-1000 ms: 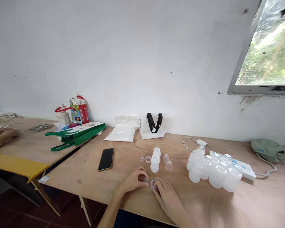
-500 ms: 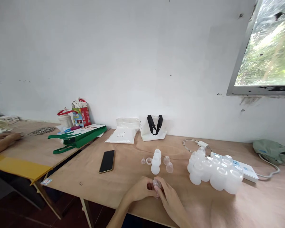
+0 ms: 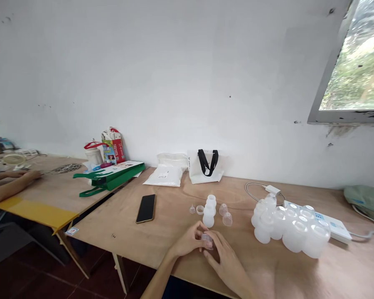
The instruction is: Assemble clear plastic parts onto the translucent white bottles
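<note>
Near the table's front edge, my left hand pinches a small clear plastic cap between thumb and fingers. From the other side my right hand curls around the same cap, fingertips against it and thumb lower down. Part of the cap is hidden by the fingers. Just beyond my hands stands a milky plastic bottle, apparently a baby bottle with stepped, rounded sides. Left of it lie a white screw ring and a clear nipple. Two clear domed caps, a nearer one and a farther one, sit to its right.
Several milky bottles cluster at right before a white power strip. A phone lies left. Behind are a plastic packet, a white bag and a green bag. Another person's arms rest on the left table.
The view has swung slightly left. My right thumb has come away from the top of the clear cap and sits lower; my left thumb now lies across it.
</note>
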Demonstrator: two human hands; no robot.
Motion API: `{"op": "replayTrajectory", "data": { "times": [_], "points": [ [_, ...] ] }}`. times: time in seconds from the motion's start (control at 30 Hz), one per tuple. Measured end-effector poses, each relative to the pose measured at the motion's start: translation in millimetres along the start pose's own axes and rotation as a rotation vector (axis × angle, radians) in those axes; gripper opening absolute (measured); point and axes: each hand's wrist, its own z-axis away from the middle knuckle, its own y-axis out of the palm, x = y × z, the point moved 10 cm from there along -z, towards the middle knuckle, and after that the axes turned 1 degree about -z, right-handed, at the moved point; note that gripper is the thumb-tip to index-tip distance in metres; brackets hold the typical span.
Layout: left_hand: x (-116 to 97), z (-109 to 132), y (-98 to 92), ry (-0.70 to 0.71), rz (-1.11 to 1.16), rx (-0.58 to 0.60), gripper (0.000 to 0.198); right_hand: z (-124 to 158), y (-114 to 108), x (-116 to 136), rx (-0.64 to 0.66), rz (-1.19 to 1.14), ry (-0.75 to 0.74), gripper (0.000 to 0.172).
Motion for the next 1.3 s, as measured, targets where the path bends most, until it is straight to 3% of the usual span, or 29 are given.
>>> {"op": "replayTrajectory", "data": {
  "times": [0.33,0.43,0.57,0.7,0.97,1.13,1.3],
  "points": [
    [-18.0,7.0,25.0,0.057,-0.006,0.149,0.050,3.4,-15.9,-25.4,-0.209,-0.022,0.079,0.021],
    [-22.9,9.6,19.3,0.070,-0.090,0.067,0.053,5.1,-21.6,-30.0,-0.266,0.024,0.115,0.016],
    [-35.4,12.6,12.8,0.135,-0.445,-0.116,0.033,5.9,-28.8,-31.9,-0.323,0.044,0.132,0.015],
    [-42.2,15.1,24.5,0.211,-0.676,-0.130,0.020,4.1,-27.3,-36.6,-0.298,-0.019,0.153,0.014],
    [-40.1,15.5,35.6,0.276,-0.798,-0.176,0.011,3.1,-30.1,-39.7,-0.304,-0.024,0.186,0.016],
    [-42.7,15.8,33.9,0.248,-0.948,-0.205,0.015,1.6,-26.7,-40.9,-0.253,-0.033,0.236,0.015],
    [-42.4,16.7,35.7,0.221,-1.013,-0.153,0.019,0.8,-18.7,-41.7,-0.204,-0.010,0.231,0.009]
  ]
}}
